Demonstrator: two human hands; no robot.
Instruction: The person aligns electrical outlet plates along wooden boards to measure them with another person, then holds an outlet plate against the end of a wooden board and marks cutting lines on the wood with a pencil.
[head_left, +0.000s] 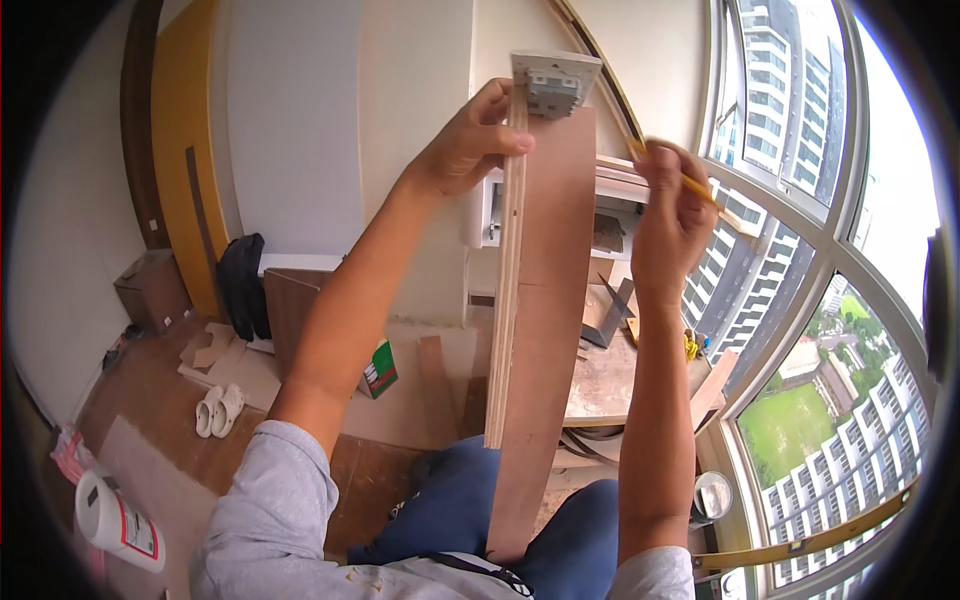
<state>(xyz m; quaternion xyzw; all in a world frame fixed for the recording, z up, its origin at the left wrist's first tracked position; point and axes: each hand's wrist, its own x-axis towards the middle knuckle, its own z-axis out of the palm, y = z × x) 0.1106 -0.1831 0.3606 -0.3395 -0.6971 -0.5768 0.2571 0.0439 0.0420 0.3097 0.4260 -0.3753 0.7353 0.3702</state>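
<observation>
A long brown wooden board (548, 270) with a pale layered edge stands upright in front of me, its lower end between my legs. My left hand (470, 140) is closed on the board's left edge near the top. Right beside those fingers, a white plate with a grey socket body (555, 88) sits at the board's top end. My right hand (672, 215) is closed round a yellow pencil (700, 188), to the right of the board and apart from it.
Behind the board is a low work table (600, 390) with a dark metal square (610, 315). Large windows (790, 210) fill the right. White shoes (219, 410), a white bucket (115, 520) and a green box (379, 370) are at the left. A yellow level (820, 540) lies lower right.
</observation>
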